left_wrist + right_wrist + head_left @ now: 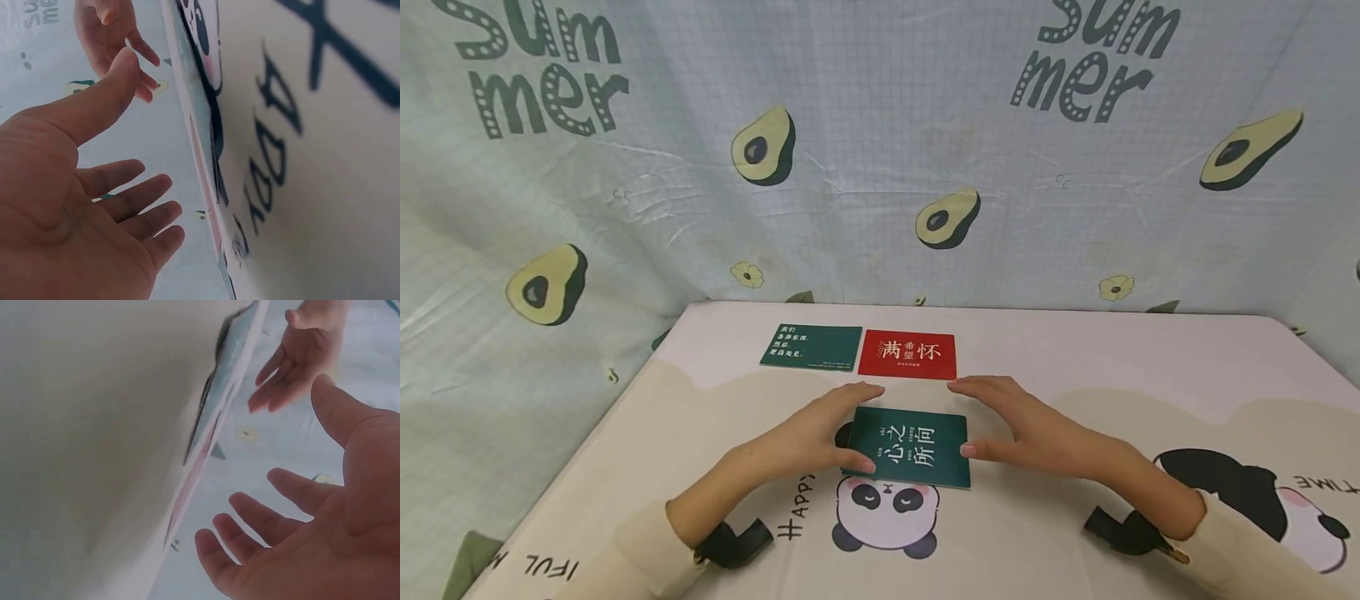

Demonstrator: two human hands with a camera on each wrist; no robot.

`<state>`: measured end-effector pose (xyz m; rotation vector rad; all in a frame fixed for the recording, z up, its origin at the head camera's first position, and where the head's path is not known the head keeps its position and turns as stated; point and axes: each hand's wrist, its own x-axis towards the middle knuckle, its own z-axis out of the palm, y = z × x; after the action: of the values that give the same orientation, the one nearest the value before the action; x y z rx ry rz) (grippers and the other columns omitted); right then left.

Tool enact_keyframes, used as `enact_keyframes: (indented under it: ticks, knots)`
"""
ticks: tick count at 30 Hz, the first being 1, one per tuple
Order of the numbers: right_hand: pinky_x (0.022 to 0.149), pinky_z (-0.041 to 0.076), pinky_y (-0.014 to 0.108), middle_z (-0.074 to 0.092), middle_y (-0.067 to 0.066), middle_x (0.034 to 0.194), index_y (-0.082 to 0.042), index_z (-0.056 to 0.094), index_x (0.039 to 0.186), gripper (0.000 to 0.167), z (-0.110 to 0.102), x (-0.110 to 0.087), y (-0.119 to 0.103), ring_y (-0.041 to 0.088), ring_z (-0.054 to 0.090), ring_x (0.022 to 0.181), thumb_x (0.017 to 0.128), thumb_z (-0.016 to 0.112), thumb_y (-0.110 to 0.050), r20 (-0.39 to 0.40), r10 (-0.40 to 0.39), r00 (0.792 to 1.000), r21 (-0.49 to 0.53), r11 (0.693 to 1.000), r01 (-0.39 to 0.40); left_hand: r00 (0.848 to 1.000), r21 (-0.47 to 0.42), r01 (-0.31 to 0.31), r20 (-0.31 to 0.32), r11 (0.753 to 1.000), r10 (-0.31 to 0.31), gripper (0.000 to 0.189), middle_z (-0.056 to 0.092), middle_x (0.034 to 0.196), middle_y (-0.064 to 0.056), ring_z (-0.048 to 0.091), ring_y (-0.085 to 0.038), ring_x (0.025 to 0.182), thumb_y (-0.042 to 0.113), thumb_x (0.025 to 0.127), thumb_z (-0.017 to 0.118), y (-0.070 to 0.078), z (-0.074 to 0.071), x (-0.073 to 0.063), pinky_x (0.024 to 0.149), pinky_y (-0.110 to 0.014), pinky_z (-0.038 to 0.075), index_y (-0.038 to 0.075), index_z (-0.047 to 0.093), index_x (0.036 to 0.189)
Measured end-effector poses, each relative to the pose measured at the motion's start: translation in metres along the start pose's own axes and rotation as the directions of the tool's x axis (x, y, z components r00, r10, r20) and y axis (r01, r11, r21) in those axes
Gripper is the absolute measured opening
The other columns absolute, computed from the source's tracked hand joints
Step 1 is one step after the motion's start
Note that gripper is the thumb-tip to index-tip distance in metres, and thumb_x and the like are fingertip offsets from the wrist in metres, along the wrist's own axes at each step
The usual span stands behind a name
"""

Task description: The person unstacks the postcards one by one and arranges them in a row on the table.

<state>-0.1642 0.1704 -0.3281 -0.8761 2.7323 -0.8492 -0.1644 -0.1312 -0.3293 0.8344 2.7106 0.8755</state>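
Dark green card (908, 446) with white Chinese characters lies flat on the desk (1075, 350), near the front edge and partly covering the top of a printed panda face (886, 508). In the head view, the left hand (820, 433) sits at the card's left side, fingers straight along the far-left corner and thumb tip touching the card's left edge. The right hand (1022, 429) mirrors it on the right side — fingers extended past the far-right corner, thumb tip at the right edge. Neither grip is closed; both hands are open and flank the card. Beyond the hands, two more cards lie side by side and just touching: a green card with small white text (811, 347) on the left and a red card (907, 353) with white characters on the right. An avocado-patterned cloth (880, 167) printed with "Summer" hangs behind the desk.

In the left wrist view, the left hand (75, 206) fills the lower left, palm showing and fingers spread and relaxed, holding nothing. The right hand (112, 37) appears at the top, also open. The desk surface (337, 156) with dark lettering stands at the right.

In the right wrist view, the right hand (312, 537) shows an open palm with loosely spread fingers — nothing in it. The left hand (306, 356) is at the top, fingers straight. The pale desk surface (94, 437) fills the left; the card cannot be made out clearly here.
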Motion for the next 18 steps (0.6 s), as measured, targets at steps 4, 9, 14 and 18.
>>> enact_keyframes:
  ticks: [4, 9, 14, 18]
  knots:
    - [0.099, 0.041, 0.05, 0.035, 0.004, 0.146, -0.023, 0.038, 0.146, 0.078, 0.006, -0.002, 0.0, 0.027, 0.032, 0.132, 0.081, 0.071, -0.051, 0.03, 0.005, 1.0, 0.019, 1.0, -0.005, 1.0, -0.022, 0.011, 0.02, 1.0, -0.01, 0.088, 0.041, 0.145, -0.008, 0.033, -0.029, 0.136, 0.024, 0.071, 0.085, -0.003, 0.003, -0.001, 0.106, -0.048, 0.033, 0.01, 0.041, 0.144]
    - [0.1, 0.04, 0.051, 0.034, 0.004, 0.147, -0.023, 0.039, 0.146, 0.08, 0.01, -0.004, 0.001, 0.027, 0.03, 0.132, 0.079, 0.072, -0.053, 0.066, 0.018, 0.998, 0.011, 1.0, -0.019, 0.999, -0.055, 0.015, 0.043, 0.998, -0.012, 0.088, 0.042, 0.145, -0.008, 0.032, -0.029, 0.137, 0.023, 0.07, 0.086, -0.011, 0.005, 0.0, 0.107, -0.046, 0.031, 0.009, 0.041, 0.144]
    - [0.1, 0.04, 0.052, 0.037, 0.004, 0.145, -0.02, 0.041, 0.144, 0.08, 0.012, -0.005, 0.003, 0.028, 0.03, 0.133, 0.078, 0.072, -0.053, 0.085, -0.004, 0.996, -0.006, 1.0, 0.004, 0.998, -0.06, -0.003, 0.059, 0.998, 0.006, 0.089, 0.04, 0.147, -0.007, 0.028, -0.028, 0.139, 0.025, 0.07, 0.086, -0.021, 0.007, 0.0, 0.109, -0.046, 0.028, 0.009, 0.04, 0.145]
    - [0.1, 0.039, 0.053, 0.04, 0.002, 0.143, -0.019, 0.043, 0.144, 0.079, 0.015, -0.004, 0.005, 0.028, 0.029, 0.133, 0.078, 0.072, -0.052, 0.093, -0.026, 0.995, -0.065, 0.997, 0.032, 0.998, -0.043, -0.027, 0.058, 0.999, 0.029, 0.089, 0.039, 0.148, -0.008, 0.026, -0.028, 0.14, 0.027, 0.07, 0.085, -0.024, 0.007, 0.0, 0.11, -0.047, 0.026, 0.009, 0.04, 0.145]
